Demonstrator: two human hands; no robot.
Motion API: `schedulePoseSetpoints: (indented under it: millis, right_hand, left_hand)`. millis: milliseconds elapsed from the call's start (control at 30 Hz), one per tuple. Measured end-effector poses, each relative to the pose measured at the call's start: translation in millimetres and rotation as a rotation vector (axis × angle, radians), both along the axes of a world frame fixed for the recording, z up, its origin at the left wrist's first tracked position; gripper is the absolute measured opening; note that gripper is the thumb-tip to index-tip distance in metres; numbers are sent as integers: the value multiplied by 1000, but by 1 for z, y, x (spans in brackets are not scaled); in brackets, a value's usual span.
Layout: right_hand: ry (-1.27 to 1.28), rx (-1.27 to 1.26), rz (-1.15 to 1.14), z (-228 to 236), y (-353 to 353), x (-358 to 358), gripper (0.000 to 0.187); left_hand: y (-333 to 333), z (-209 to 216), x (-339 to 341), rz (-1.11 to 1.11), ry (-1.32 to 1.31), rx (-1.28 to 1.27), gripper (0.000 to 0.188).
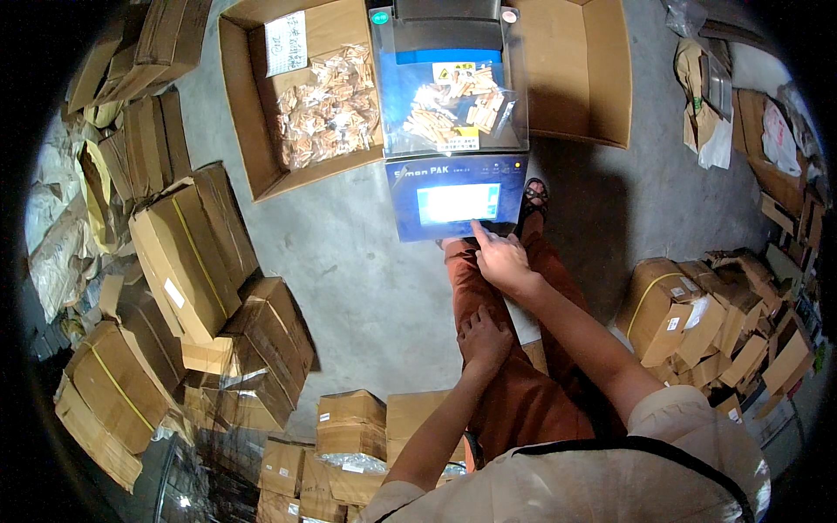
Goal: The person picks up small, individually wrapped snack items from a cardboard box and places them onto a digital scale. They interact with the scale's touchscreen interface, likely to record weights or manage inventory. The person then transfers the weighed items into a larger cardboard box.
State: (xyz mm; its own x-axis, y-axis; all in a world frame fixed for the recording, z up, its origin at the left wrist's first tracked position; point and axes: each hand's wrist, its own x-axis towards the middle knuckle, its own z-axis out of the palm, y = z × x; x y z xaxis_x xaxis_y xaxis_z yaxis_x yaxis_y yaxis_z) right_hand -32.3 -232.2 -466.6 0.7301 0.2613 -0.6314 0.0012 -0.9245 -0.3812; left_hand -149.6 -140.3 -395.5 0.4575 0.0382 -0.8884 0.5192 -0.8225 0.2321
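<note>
In front of me stands a blue and black packing machine [401, 187] with a clear cover and a lit touch screen [459, 203]. My right hand [503, 259] reaches up to it, index finger stretched to the screen's lower edge and the other fingers bent. Nothing shows in that hand. My left hand [485, 338] lies on my thigh with its fingers spread, holding nothing. Behind the machine's clear cover lie small pale wooden pieces [453, 105], their exact kind hard to make out.
Left of the machine, an open cardboard box [240, 113] holds several clear bags of similar pieces [327, 109]. Another open box [602, 70] stands at the right. Stacked cartons [187, 253] line the left, with more cartons [671, 305] at the right and cartons [350, 423] beside me.
</note>
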Motion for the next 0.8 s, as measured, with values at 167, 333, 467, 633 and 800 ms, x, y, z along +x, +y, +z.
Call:
schedulePoseSetpoints:
  millis: [167, 333, 467, 633, 800]
  right_hand:
    - [17, -40, 22, 1, -2, 2, 65]
    - [28, -34, -8, -1, -2, 2, 66]
    - [-20, 8, -18, -3, -1, 2, 66]
    - [23, 5, -14, -5, 2, 2, 67]
    - [44, -20, 4, 0, 4, 4, 66]
  left_hand:
    - [0, 0, 1, -16, 20, 5, 61]
    - [0, 1, 3, 8, 43, -16, 61]
    - [-1, 0, 1, 4, 59, -7, 62]
    - [-1, -1, 0, -6, 62, -7, 63]
    - [0, -2, -2, -10, 50, -5, 63]
